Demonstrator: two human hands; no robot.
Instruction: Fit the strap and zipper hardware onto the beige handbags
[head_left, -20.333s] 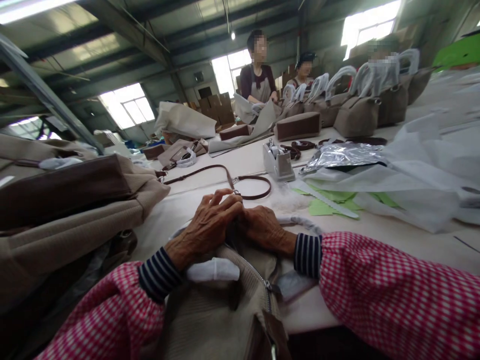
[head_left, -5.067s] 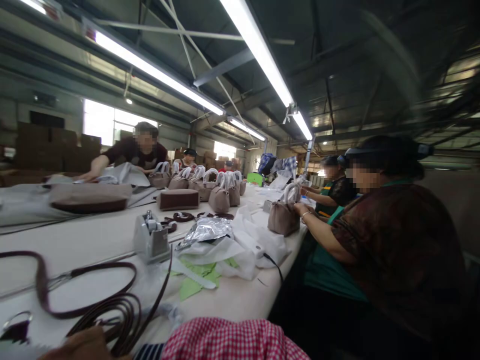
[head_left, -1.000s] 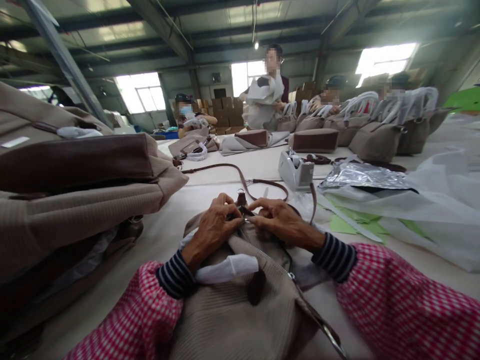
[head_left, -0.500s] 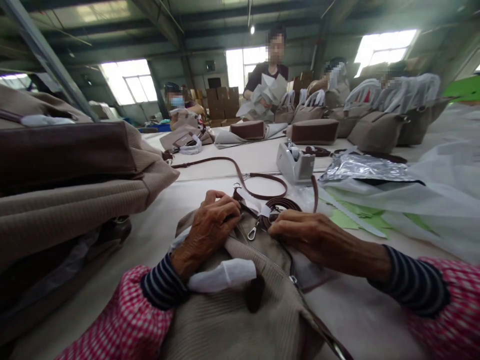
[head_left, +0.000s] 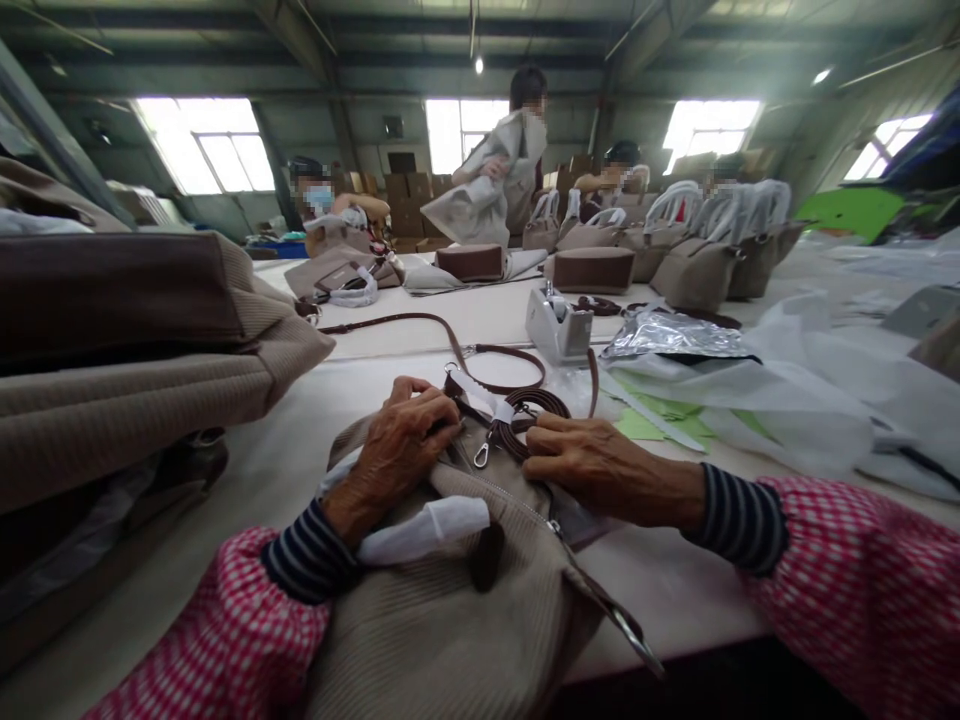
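Observation:
A taupe ribbed handbag (head_left: 465, 630) lies in front of me with its zipper along the top. My left hand (head_left: 405, 440) is closed on the bag's upper edge, fingers curled near the far end of the zipper. A coiled brown strap (head_left: 544, 400), with a white paper wrap (head_left: 501, 408) around it, rests on the bag's far end. Fingers bent, my right hand (head_left: 592, 460) grips the near right side of that coil; its fingertips are partly hidden. A metal snap hook (head_left: 481, 456) hangs between my hands. One bag handle (head_left: 427, 530) is wrapped in white.
Stacked bags (head_left: 135, 300) rise on the left. Beyond my hands are a loose strap (head_left: 510, 350), a tape dispenser (head_left: 559, 325) and a silver plastic packet (head_left: 667, 335). Several bags (head_left: 697, 270) stand farther back, where a co-worker (head_left: 517, 150) holds grey sheeting.
My view has turned slightly right. My right hand has shifted a little at the coil, while my left stays on the bag. The co-worker has turned and lifted the grey sheeting.

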